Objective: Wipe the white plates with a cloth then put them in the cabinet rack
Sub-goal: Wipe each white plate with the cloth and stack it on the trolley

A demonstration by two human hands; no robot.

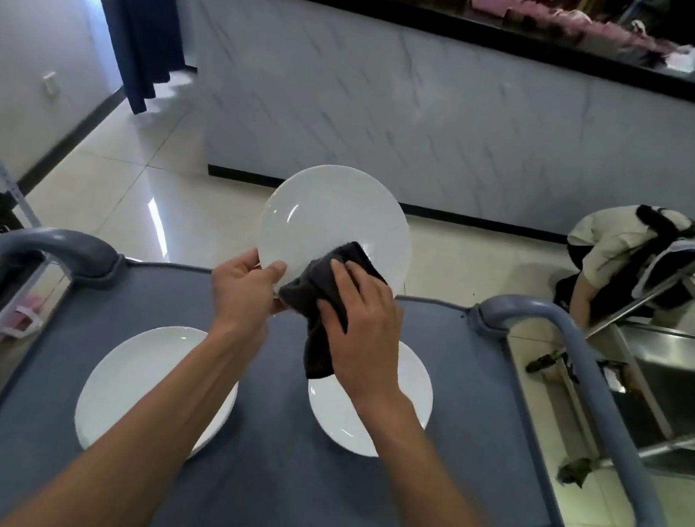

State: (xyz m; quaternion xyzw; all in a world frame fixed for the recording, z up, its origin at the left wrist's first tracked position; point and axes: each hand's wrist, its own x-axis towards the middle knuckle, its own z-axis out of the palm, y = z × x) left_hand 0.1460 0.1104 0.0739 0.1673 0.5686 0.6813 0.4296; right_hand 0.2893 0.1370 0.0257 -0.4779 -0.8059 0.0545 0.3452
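White and glossy, the raised plate (335, 214) is tilting above the grey worktop (248, 501); the left hand (245, 291) is pinching its rim while the right hand (360, 326) is gripping a dark cloth (322, 291) against it.

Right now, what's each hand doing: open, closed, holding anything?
Left hand: closed, pinching the lower rim of the raised plate.
Right hand: closed on the dark cloth, pressing it to that plate.

We are seeing a grey cart top (261, 503) carrying two white plates, one plate (138, 384) sitting at nine o'clock, the other plate (410, 395) at three o'clock.
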